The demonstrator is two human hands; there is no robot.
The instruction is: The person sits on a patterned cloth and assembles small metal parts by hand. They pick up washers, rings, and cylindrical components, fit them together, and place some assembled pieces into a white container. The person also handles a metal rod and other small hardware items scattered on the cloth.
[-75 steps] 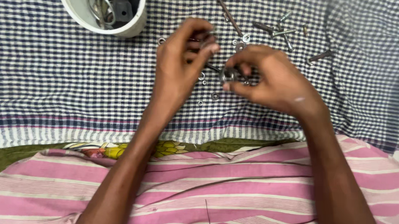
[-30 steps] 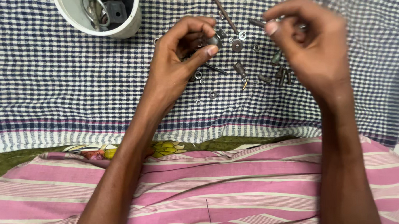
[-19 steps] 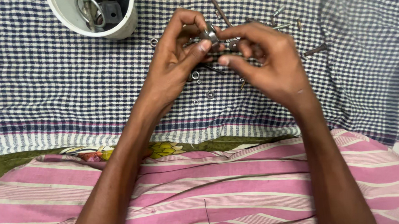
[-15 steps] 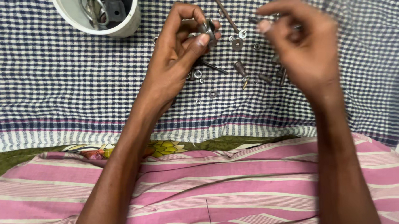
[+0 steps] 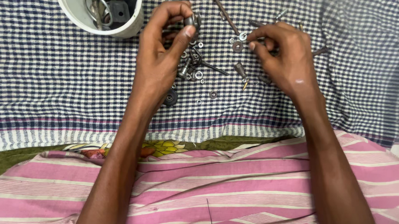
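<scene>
Two hands sort small metal parts over a checked cloth.

The left hand [image 5: 162,51] pinches a small dark metal piece [image 5: 191,20] between thumb and curled fingers, held just above the scattered washers and nuts [image 5: 197,74]. The right hand [image 5: 281,56] has its fingers bent and drawn together, the fingertips [image 5: 252,45] right beside a round washer [image 5: 238,46]; whether they grip anything cannot be told. A long bolt [image 5: 225,13] lies between the two hands, and a white cup [image 5: 130,28] of hardware stands to the left of the left fingers.
</scene>
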